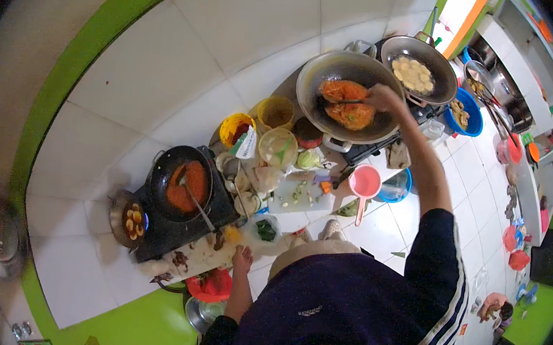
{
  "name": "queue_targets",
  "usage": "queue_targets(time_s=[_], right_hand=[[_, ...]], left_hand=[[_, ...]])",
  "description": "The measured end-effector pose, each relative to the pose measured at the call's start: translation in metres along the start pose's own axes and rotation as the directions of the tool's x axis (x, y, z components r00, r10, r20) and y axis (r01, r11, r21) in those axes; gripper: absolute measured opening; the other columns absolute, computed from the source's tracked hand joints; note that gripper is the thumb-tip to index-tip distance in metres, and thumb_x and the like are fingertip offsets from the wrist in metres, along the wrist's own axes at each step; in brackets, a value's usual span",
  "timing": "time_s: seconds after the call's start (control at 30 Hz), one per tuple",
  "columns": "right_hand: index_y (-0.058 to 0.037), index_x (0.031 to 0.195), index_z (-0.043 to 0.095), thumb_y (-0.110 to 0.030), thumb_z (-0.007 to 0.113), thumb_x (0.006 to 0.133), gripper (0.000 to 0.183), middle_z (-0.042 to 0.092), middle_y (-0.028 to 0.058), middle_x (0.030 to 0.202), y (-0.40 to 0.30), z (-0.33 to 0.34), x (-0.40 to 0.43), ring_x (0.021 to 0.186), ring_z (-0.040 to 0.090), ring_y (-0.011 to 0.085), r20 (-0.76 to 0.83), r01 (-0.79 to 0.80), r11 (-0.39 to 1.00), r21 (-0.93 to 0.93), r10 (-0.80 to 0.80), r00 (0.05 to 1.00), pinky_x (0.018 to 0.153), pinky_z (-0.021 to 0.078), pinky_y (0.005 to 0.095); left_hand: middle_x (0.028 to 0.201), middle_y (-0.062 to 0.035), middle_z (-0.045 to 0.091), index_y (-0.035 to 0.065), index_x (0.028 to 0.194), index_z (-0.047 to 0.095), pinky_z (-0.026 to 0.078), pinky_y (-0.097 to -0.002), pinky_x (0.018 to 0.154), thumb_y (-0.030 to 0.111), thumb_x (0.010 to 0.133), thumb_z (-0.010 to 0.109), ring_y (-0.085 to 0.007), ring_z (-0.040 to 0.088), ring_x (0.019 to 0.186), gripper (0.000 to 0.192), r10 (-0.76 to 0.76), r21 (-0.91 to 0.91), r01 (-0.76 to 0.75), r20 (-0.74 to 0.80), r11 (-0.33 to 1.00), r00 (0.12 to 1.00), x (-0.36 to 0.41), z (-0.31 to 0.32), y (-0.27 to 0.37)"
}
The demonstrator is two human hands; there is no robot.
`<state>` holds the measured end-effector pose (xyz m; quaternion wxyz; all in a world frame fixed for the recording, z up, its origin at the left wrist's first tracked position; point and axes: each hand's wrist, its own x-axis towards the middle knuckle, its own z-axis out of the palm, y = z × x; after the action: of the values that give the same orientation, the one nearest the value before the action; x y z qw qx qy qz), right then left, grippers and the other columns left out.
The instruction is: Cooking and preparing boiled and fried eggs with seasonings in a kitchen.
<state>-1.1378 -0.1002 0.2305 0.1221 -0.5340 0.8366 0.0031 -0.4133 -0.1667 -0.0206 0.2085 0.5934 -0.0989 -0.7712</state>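
Note:
Over a large wok, my right hand is closed on the handle of a dark utensil, which rests among food coated in red-orange sauce. My left hand hovers at the counter's edge, fingers loosely curled, with nothing visible in it. Near it lies the handle of a ladle, whose head sits in red sauce inside a black wok. A small pan with browned pieces in oil stands at the far left. Another wok holds pale pieces frying in oil.
Tubs, a yellow container and a cutting board with chopped vegetables crowd the counter between the stoves. A pink dipper and blue basins are nearby. Below my left hand is a red basin. Another person is low at the far right.

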Motion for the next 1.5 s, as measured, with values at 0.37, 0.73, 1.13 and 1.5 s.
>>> queue_targets(time_s=[0.37,0.73,1.13,1.5], right_hand=[[-0.0090,0.096,0.067,-0.031,0.068,0.075,0.030,0.065,0.0037,0.080,-0.060,-0.070,-0.044,0.068,0.055,0.0093,0.392,0.019,0.946,0.323,-0.151,0.908,0.056,0.0454,0.0252],[-0.0035,0.099,0.061,-0.024,0.049,0.084,0.027,0.062,0.0157,0.072,0.046,0.087,0.004,0.060,0.061,0.0279,-0.267,-0.068,0.805,0.590,0.273,0.924,0.054,0.0484,0.0401],[-0.0034,0.087,0.064,-0.026,0.055,0.084,0.025,0.060,0.0095,0.075,0.127,0.020,-0.009,0.062,0.056,0.0206,0.081,0.437,0.887,-0.149,-0.430,0.899,0.055,0.0443,0.0326],[-0.0135,0.110,0.047,-0.034,0.031,0.091,0.032,0.061,0.0256,0.094,-0.077,0.111,-0.049,0.094,0.056,0.0449,-0.014,-0.271,0.954,0.125,0.275,0.961,0.079,0.0444,0.0526]], left_hand=[[0.102,-0.0001,0.062,0.0164,0.113,0.051,0.042,-0.0316,0.074,0.036,0.086,0.054,-0.0136,0.056,0.089,0.034,-0.020,0.041,0.032,-0.254,0.999,0.967,-0.034,-0.031,-0.033],[0.093,0.0007,0.063,0.0162,0.101,0.054,0.037,-0.0279,0.058,0.034,0.086,0.052,-0.0112,0.057,0.078,0.024,0.127,0.469,-0.072,-0.087,0.880,0.988,-0.004,0.017,-0.017],[0.095,-0.0049,0.062,0.0069,0.106,0.056,0.042,-0.0300,0.061,0.037,0.085,0.050,-0.0135,0.056,0.081,0.038,0.160,0.594,-0.027,-0.173,0.804,0.972,-0.041,0.013,-0.061],[0.088,-0.0052,0.062,0.0058,0.102,0.058,0.042,-0.0272,0.062,0.036,0.084,0.052,-0.0130,0.053,0.074,0.035,0.204,0.629,-0.053,-0.171,0.776,0.964,-0.065,0.009,-0.069]])
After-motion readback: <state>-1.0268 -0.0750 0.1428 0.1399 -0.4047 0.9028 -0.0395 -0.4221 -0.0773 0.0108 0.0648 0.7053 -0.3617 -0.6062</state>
